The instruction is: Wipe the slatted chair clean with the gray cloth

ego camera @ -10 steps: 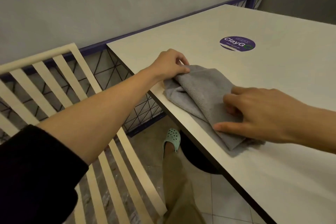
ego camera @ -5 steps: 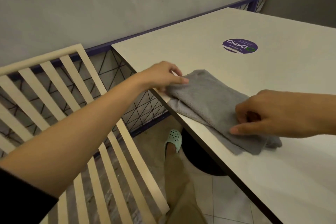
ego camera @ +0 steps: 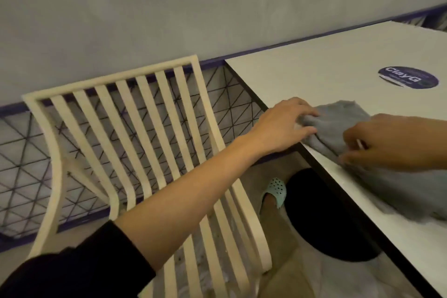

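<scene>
On the bench [ego camera: 314,72], near its edge, lies the gray cloth [ego camera: 338,121]. Our left hand [ego camera: 285,126] seems to pinch its near end, and our right hand [ego camera: 391,143], curled, pinches a fold of it. We judge that we are gathering it up; next we must lift it over to the slatted chair [ego camera: 145,113] beside the bench and rub its slats.

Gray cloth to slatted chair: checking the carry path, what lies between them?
In the head view, between gray cloth and slatted chair: the table's dark edge and a gap crossed by the left arm, green clog below.
</scene>
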Demonstrator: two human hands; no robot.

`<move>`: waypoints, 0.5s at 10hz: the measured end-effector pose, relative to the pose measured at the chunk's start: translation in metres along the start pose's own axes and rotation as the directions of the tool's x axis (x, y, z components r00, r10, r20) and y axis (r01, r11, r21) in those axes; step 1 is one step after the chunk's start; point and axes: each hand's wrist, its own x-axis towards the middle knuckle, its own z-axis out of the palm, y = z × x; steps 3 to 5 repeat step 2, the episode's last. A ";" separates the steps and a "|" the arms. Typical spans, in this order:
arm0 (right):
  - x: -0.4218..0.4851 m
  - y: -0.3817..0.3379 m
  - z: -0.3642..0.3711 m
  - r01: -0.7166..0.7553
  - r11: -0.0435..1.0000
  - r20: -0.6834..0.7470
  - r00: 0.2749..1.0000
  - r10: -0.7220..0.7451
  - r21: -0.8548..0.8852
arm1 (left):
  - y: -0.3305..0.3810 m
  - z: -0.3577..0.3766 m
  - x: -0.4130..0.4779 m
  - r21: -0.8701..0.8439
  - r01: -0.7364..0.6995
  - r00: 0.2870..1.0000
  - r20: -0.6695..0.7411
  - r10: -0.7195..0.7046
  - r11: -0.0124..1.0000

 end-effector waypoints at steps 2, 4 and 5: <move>0.045 -0.097 -0.035 0.132 0.936 0.105 0.979 -0.174 0.325 | -0.063 -0.072 -0.121 -0.120 0.390 0.901 -0.156 -0.406 0.913; 0.045 -0.097 -0.035 0.132 0.936 0.105 0.979 -0.174 0.325 | -0.063 -0.072 -0.121 -0.120 0.390 0.901 -0.156 -0.406 0.913; 0.045 -0.097 -0.035 0.132 0.936 0.105 0.979 -0.174 0.325 | -0.063 -0.072 -0.121 -0.120 0.390 0.901 -0.156 -0.406 0.913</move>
